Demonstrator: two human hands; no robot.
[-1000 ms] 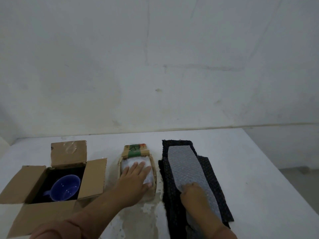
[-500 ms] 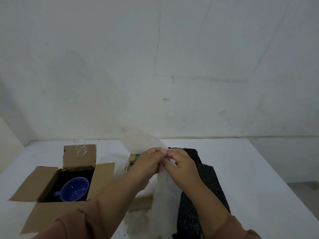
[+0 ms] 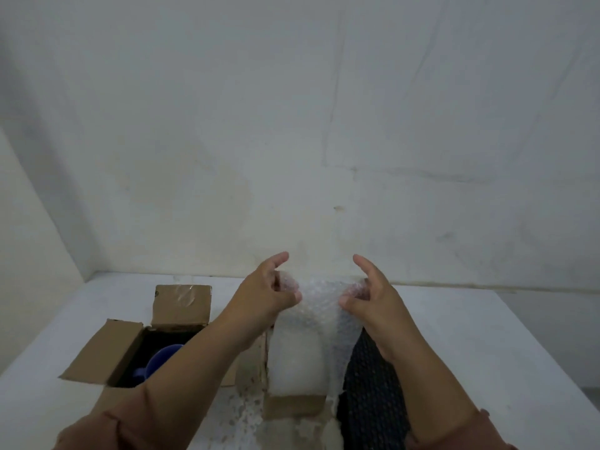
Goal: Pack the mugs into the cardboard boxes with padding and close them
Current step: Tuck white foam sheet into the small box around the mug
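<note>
My left hand (image 3: pixel 264 295) and my right hand (image 3: pixel 370 295) each pinch an upper corner of a clear bubble wrap sheet (image 3: pixel 319 306), stretched between them in the air; its lower end hangs down toward the table. Below it stands a small cardboard box (image 3: pixel 292 405) filled with white bubble wrap (image 3: pixel 297 362). To the left, a larger cardboard box (image 3: pixel 123 349) stands with its flaps open; a blue mug (image 3: pixel 162 360) lies inside, partly hidden by my left forearm.
A stack of dark padding sheets (image 3: pixel 370 394) lies on the white table (image 3: pixel 487 352) right of the small box, under my right forearm. A pale wall rises just behind the table. The table's right edge drops off at the far right.
A second ago my left hand pressed on the small box's padding and my right lay on the sheet. Both hands lifted the bubble wrap sheet, then drew apart, spreading it.
</note>
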